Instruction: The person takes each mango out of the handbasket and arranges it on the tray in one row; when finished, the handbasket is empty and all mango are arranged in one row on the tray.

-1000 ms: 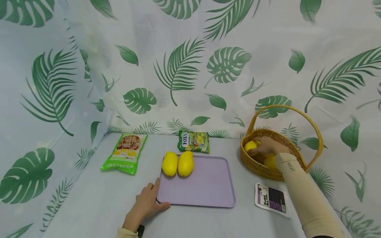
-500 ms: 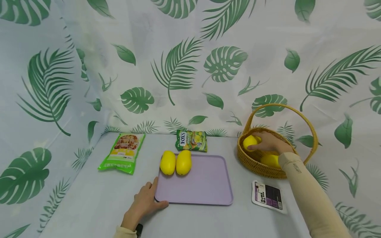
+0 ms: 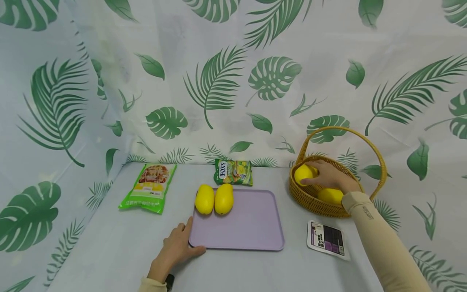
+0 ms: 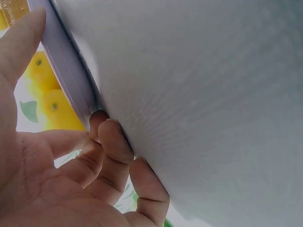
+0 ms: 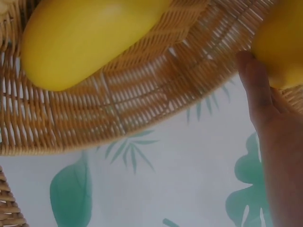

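Note:
My right hand [image 3: 325, 174] reaches into the wicker basket [image 3: 310, 205] and grips a yellow mango [image 3: 302, 175] near its left rim. In the right wrist view, the thumb lies against this mango [image 5: 284, 45]. Another mango [image 3: 330, 196] lies in the basket below the hand. My left hand [image 3: 177, 245] rests at the near left corner of the lilac tray [image 3: 248, 227], thumb along its front edge, fingers against its left side. In the left wrist view the fingertips [image 4: 113, 139] touch the table beside the tray's edge. Two mangoes [image 3: 205, 199] lie side by side at the tray's far left.
A green-and-white food packet [image 3: 149, 188] lies at the left, and a green Fox's candy bag [image 3: 233, 172] behind the tray. In front of the basket is a white, purple and black packet [image 3: 327, 240]. The basket's tall handle [image 3: 379, 162] arches above it. A leaf-patterned cloth backs the table.
The right hand has lifted its mango slightly within the basket, so more of the fruit shows. The left hand stays at the tray's corner. The whole head view has shifted slightly.

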### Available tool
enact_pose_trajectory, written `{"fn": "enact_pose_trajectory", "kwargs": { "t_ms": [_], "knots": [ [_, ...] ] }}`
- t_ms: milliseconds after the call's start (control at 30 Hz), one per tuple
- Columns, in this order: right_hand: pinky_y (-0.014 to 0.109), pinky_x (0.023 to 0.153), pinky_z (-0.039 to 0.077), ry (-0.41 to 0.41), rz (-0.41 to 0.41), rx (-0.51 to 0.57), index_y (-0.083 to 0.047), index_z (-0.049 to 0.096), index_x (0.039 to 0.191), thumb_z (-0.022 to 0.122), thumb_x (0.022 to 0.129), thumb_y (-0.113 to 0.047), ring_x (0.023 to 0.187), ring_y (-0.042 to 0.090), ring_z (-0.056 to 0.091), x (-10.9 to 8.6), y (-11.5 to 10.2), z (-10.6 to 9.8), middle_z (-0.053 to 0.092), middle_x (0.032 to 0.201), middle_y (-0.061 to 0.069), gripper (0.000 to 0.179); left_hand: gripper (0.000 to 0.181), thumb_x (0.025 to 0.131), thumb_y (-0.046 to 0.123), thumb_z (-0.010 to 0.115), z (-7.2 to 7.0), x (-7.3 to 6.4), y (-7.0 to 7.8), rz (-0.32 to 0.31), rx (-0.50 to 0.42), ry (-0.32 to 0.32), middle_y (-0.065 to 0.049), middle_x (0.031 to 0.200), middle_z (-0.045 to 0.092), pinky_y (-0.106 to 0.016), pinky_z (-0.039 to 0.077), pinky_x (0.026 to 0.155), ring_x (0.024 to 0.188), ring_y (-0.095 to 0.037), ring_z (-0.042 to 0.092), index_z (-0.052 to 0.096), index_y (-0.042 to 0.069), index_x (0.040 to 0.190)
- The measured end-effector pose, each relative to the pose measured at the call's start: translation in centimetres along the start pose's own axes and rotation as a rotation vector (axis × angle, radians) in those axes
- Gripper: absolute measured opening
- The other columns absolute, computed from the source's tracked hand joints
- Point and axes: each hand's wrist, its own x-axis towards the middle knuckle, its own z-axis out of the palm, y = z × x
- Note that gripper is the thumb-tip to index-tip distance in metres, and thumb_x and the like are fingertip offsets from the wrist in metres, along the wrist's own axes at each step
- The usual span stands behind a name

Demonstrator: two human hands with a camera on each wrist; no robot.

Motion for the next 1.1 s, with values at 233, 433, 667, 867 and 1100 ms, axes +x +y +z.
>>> {"fn": "enact_pose_trajectory", "kwargs": {
  "t_ms": [233, 433, 667, 867, 1100],
  "knots": [
    [0.071, 0.108, 0.035, 0.03, -0.026, 0.001, -0.005, 0.033, 0.156, 0.065, 0.084, -0.07, 0.139, 0.051, 0.036, -0.3, -0.8, 0.3, 0.03, 0.158, 0.029, 0.102, 0.109, 0.074, 0.053, 0.084, -0.1, 0.1, -0.1, -0.003, -0.002, -0.007, -0.025, 0.136, 0.054, -0.07, 0.045, 0.09, 0.117, -0.038, 0.056, 0.033, 0.002, 0.155],
    [0.071, 0.107, 0.035, 0.059, -0.069, 0.009, -0.007, 0.034, 0.156, 0.066, 0.085, -0.067, 0.14, 0.051, 0.036, -0.7, -1.9, 0.8, 0.029, 0.159, 0.029, 0.098, 0.109, 0.074, 0.054, 0.084, -0.1, 0.2, -0.1, -0.002, 0.003, -0.008, -0.024, 0.135, 0.054, -0.07, 0.045, 0.09, 0.115, -0.038, 0.056, 0.033, 0.002, 0.155],
    [0.071, 0.105, 0.038, 0.079, -0.116, 0.046, -0.012, 0.036, 0.156, 0.069, 0.086, -0.061, 0.139, 0.05, 0.038, -1.1, -3.7, 1.4, 0.03, 0.159, 0.027, 0.091, 0.109, 0.074, 0.054, 0.084, 0.0, 0.2, -0.2, -0.01, 0.003, -0.015, -0.024, 0.135, 0.054, -0.07, 0.044, 0.09, 0.115, -0.037, 0.056, 0.033, 0.002, 0.155],
    [0.069, 0.105, 0.039, 0.105, -0.171, 0.094, -0.01, 0.039, 0.154, 0.072, 0.087, -0.054, 0.137, 0.051, 0.04, -1.3, -5.3, 2.3, 0.032, 0.158, 0.026, 0.087, 0.109, 0.074, 0.053, 0.084, -0.1, 0.1, -0.1, -0.003, 0.0, -0.014, -0.024, 0.134, 0.054, -0.069, 0.045, 0.089, 0.114, -0.037, 0.056, 0.033, 0.002, 0.155],
    [0.069, 0.108, 0.037, 0.145, -0.21, 0.137, -0.01, 0.041, 0.153, 0.074, 0.087, -0.05, 0.139, 0.051, 0.04, -1.1, -6.5, 3.9, 0.035, 0.157, 0.025, 0.084, 0.109, 0.074, 0.054, 0.084, 0.0, 0.0, -0.1, 0.002, -0.005, -0.004, -0.023, 0.131, 0.055, -0.068, 0.045, 0.088, 0.111, -0.035, 0.056, 0.034, 0.002, 0.155]
  ]
}}
